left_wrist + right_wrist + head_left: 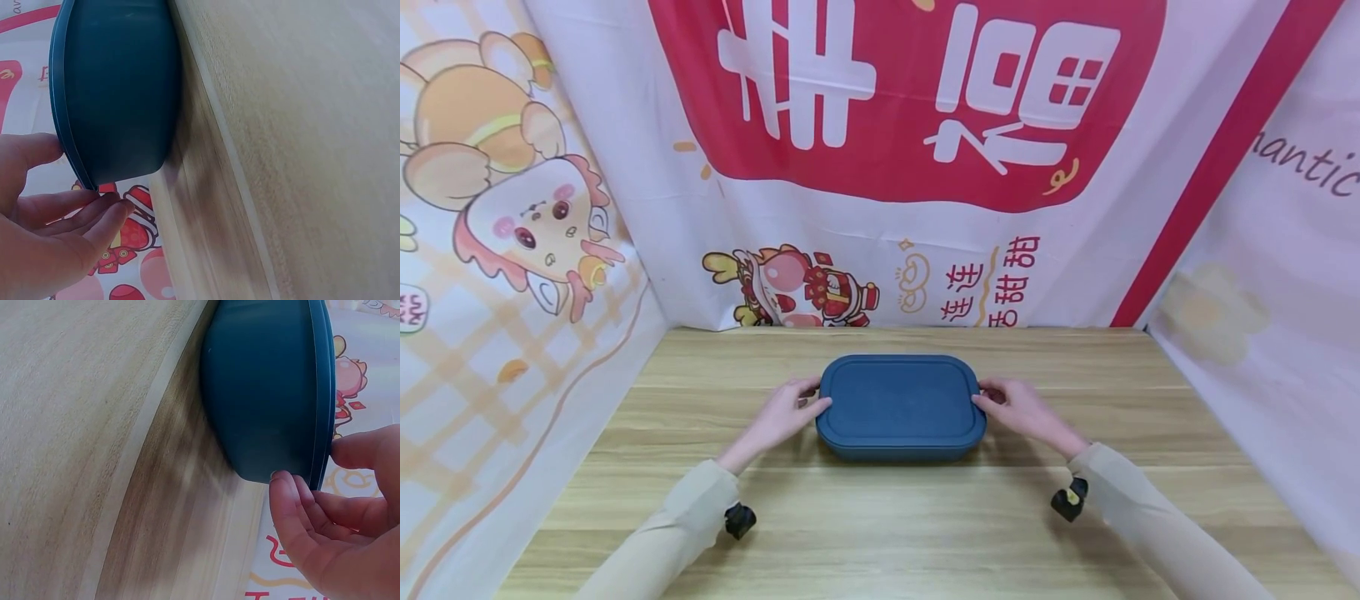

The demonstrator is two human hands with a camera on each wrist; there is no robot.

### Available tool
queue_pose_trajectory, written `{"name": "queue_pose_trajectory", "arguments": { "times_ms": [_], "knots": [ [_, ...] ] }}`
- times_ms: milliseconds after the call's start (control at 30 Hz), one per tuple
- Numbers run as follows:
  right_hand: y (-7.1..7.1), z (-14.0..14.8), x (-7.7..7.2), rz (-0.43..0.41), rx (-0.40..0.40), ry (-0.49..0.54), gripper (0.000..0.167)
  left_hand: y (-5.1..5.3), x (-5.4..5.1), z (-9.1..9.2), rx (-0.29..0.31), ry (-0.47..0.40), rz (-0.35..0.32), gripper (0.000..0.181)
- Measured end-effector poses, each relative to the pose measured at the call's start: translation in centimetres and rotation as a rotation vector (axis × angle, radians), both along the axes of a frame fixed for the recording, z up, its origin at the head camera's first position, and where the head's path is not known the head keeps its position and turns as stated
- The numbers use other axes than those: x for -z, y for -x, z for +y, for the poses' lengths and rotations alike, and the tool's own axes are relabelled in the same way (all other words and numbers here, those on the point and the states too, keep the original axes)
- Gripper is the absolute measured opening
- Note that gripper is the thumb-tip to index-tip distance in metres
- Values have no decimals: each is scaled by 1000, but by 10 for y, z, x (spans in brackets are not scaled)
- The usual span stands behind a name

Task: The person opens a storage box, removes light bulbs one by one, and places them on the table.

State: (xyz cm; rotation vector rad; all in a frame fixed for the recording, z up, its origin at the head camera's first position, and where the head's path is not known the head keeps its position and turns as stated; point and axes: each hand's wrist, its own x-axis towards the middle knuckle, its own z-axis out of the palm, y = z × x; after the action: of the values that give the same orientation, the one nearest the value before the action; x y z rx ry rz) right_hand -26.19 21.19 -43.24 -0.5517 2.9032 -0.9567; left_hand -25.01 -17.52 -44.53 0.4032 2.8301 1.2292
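Observation:
A dark blue rectangular box with rounded corners and a lid (901, 398) lies flat on the wooden table. At its left end the left hand (790, 410) grips the rim, thumb on the lid's edge and fingers beneath. The right hand (1018, 408) holds the opposite end in the same way. In the left wrist view, the box's side (122, 87) shows above the left hand (56, 219), whose fingertips touch the rim. The right wrist view shows the box's side (262, 387), with the right hand (344, 525) pinching its rim.
The table (895, 525) has a light wood grain. Behind it hangs a white cloth with a red print (910, 108); printed cloths also cover the left side (512, 333) and right side (1262, 333). Small black devices are strapped at both wrists, over beige sleeves.

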Motion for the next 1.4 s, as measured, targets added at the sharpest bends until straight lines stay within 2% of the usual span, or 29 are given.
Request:
{"name": "queue_pose_trajectory", "arguments": {
  "times_ms": [633, 1067, 1400],
  "knots": [
    [-1, -2, -3, -48, -13, 16, 35, -3, -1, 4, -4, -18, 21, 50],
    [-2, -2, -15, -96, -9, 36, 43, -5, -10, 4, 8, 25, 53, 50],
    [-5, -2, -21, -71, -13, 13, 43, -4, -19, 5, -3, 61, 89, 51]
  ]
}}
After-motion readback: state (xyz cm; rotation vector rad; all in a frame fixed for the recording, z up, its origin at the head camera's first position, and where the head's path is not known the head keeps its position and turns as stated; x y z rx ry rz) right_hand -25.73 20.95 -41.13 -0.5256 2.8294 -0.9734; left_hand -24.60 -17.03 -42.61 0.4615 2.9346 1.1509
